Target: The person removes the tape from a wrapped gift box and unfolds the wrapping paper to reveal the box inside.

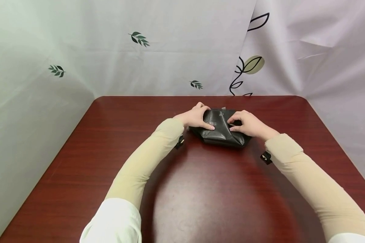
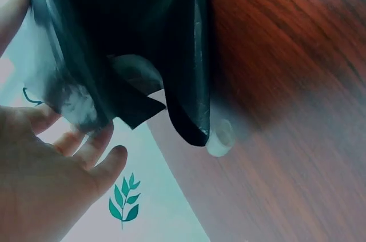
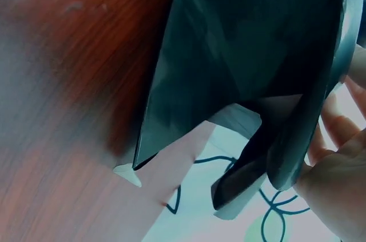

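Observation:
A glossy black plastic bag [image 1: 220, 135] lies creased and flattish towards the back of the table. My left hand [image 1: 196, 117] grips its left side, thumb across the front and fingers over the far edge. On the right, my right hand [image 1: 246, 125] pinches a fold of it between thumb and fingers. In the left wrist view the bag [image 2: 189, 82] has a cut-out along its edge, and the left hand [image 2: 51, 179] holds the part beside it. The right wrist view shows the bag [image 3: 229, 42] with loose flaps, and the right hand [image 3: 337, 156] at its edge.
The bag rests on a reddish-brown wooden table [image 1: 200, 189] with rounded back corners. A pale curtain [image 1: 170, 67] with leaf prints hangs behind it and along the sides. A small whitish piece [image 2: 220, 138] shows by the bag's edge.

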Demonstrator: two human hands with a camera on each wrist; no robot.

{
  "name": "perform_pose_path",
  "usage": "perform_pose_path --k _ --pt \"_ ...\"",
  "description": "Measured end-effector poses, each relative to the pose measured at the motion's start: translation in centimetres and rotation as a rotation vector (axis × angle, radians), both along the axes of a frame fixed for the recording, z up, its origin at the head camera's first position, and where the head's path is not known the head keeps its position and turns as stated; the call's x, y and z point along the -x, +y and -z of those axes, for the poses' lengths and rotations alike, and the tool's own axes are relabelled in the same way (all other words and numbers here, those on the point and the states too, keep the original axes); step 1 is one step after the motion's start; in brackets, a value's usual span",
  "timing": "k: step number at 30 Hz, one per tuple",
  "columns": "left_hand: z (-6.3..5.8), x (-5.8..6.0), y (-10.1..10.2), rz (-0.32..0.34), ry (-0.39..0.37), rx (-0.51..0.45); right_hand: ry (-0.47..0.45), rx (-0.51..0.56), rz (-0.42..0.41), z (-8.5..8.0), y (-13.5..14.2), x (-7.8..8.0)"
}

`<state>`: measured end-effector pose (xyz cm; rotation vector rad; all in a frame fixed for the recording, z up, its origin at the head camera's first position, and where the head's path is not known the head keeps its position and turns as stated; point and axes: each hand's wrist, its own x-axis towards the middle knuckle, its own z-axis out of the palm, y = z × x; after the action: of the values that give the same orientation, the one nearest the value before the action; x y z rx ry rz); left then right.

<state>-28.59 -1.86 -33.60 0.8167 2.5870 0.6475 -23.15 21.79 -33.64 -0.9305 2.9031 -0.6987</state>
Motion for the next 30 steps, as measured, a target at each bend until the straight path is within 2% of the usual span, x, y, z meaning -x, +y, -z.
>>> perform_pose_path --k 6,16,23,27,30 --pt "-0.5 0.0 0.0 0.017 -0.029 0.024 0.039 -0.004 -0.055 0.0 -0.2 -1.0" --pt "-0.6 0.2 -0.1 0.027 -0.067 0.035 0.079 -0.024 -0.131 0.0 -0.8 -2.5" --pt "-1.0 0.2 -0.4 0.059 -0.158 0.028 0.143 -0.059 -0.195 0.3 -1.3 -3.4" --pt "-1.2 0.2 -0.7 0.033 -0.203 0.011 0.155 -0.060 -0.205 0.4 -1.4 -3.8" --pt "-1.4 0.2 -0.8 0.013 -0.201 0.014 0.149 -0.053 -0.209 0.3 -1.4 -4.3"
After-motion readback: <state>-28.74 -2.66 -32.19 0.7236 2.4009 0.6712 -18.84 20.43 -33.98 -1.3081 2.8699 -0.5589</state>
